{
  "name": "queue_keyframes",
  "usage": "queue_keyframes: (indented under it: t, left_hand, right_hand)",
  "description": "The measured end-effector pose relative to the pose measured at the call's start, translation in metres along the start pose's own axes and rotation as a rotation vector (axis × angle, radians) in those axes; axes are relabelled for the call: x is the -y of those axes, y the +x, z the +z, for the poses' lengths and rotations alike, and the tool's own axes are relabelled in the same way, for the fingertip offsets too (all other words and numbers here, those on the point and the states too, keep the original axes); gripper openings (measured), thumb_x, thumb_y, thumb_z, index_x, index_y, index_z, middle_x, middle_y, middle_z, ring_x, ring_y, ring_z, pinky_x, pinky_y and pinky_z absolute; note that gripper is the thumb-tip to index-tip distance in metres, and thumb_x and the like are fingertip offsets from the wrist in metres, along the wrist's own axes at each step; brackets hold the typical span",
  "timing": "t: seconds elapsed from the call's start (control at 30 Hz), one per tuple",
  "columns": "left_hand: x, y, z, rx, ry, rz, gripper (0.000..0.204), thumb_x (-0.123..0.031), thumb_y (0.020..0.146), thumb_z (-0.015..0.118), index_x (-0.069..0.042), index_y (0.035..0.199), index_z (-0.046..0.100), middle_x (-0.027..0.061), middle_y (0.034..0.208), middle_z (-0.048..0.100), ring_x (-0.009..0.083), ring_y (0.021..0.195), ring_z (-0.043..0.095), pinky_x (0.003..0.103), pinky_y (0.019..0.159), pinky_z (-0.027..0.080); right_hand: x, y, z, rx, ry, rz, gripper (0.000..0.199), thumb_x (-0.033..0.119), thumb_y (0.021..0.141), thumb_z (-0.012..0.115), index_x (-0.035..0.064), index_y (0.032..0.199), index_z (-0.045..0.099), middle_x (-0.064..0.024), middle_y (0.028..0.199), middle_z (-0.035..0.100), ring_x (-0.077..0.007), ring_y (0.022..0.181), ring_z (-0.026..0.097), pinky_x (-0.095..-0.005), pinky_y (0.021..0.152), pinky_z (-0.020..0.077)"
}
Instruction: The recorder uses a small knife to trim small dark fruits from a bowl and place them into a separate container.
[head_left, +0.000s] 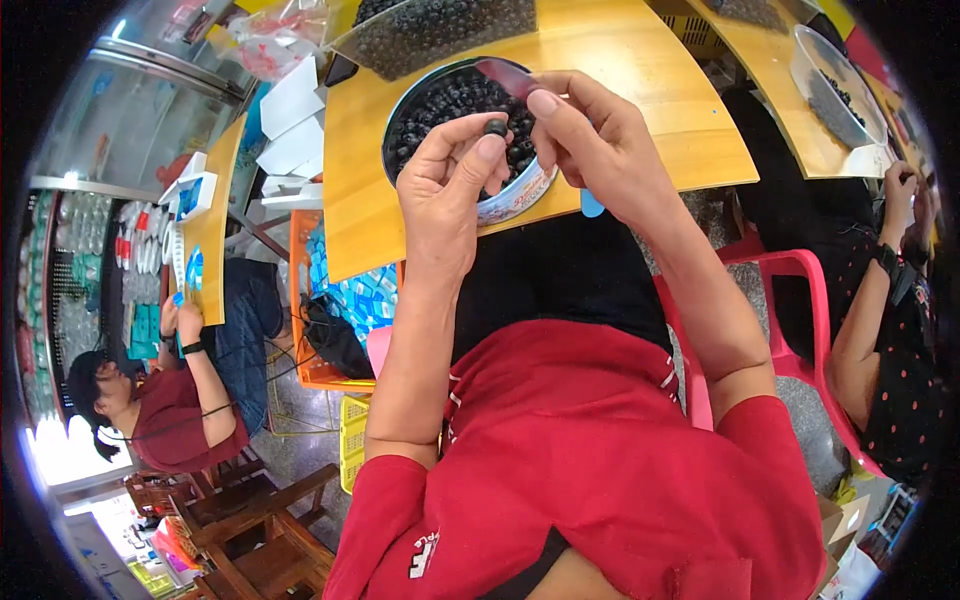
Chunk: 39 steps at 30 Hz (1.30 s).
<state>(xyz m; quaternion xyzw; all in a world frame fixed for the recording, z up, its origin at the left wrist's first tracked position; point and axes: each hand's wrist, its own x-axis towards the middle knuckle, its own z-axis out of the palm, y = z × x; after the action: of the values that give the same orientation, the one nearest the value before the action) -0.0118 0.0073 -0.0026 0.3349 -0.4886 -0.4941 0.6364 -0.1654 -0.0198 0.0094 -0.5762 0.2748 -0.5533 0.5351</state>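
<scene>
My left hand (pixel 450 180) pinches one small, dark, round berry-like piece (pixel 496 127) between thumb and fingers, above a round tub (pixel 515 200). The tub has a printed pale outer wall and holds many similar dark round pieces (pixel 445 105). To the right, my right hand (pixel 600 140) is closed on a thin flat blade (pixel 508 76), whose tip points left over the tub. A rounded blue end (pixel 591 205) shows below this hand; whether it belongs to the blade, I cannot tell. The two hands are close together but apart.
A clear bin (pixel 440 40) of dark pieces stands behind the tub on the wooden table (pixel 650 90). An orange crate (pixel 305 290) with blue packets sits at left. Co-workers sit left and right; a clear tub (pixel 838 90) stands by the right one. A pink chair (pixel 800 265) is nearby.
</scene>
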Motion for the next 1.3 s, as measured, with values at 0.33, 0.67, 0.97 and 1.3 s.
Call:
queue_keyframes:
  t: [0.33,0.67,0.97,1.3]
  left_hand:
    - [0.002,0.001,-0.005,0.056,0.008,0.035,0.020,-0.006,0.085,0.063,0.000,0.104,0.060,-0.0020,0.079,0.057,0.0034,0.066,0.049,0.017,0.059,0.038]
    - [-0.001,0.005,-0.014,0.106,0.093,0.035,0.016,-0.006,0.085,0.064,0.000,0.099,0.061,0.0002,0.079,0.059,0.0047,0.067,0.051,0.018,0.060,0.040]
    - [0.000,0.006,-0.013,0.138,-0.074,-0.003,0.016,-0.002,0.084,0.063,0.000,0.100,0.061,0.0041,0.084,0.063,0.0072,0.068,0.053,0.019,0.061,0.042]
    - [-0.007,0.000,-0.025,0.123,-0.089,-0.040,0.019,-0.003,0.085,0.063,0.002,0.103,0.061,0.0068,0.084,0.063,0.0094,0.069,0.054,0.021,0.063,0.044]
  right_hand:
    - [0.000,-0.002,-0.003,0.208,-0.128,0.020,0.036,0.028,0.098,0.046,0.0016,0.120,0.056,0.0033,0.060,0.048,-0.0009,0.050,0.040,-0.0166,0.043,0.0301]
    - [0.004,-0.002,-0.003,0.280,-0.053,0.028,0.033,0.024,0.097,0.047,0.0038,0.122,0.057,0.0039,0.058,0.047,-0.0008,0.047,0.038,-0.0168,0.041,0.0284]
    - [0.011,0.000,-0.012,0.319,-0.045,0.165,0.032,0.025,0.096,0.048,0.0053,0.119,0.059,0.0035,0.061,0.052,-0.0030,0.056,0.046,-0.0188,0.049,0.0351]
    - [-0.003,0.000,-0.003,0.311,-0.064,0.104,0.030,0.023,0.097,0.048,0.0029,0.116,0.059,0.0036,0.059,0.047,-0.0006,0.047,0.035,-0.0175,0.041,0.0248]
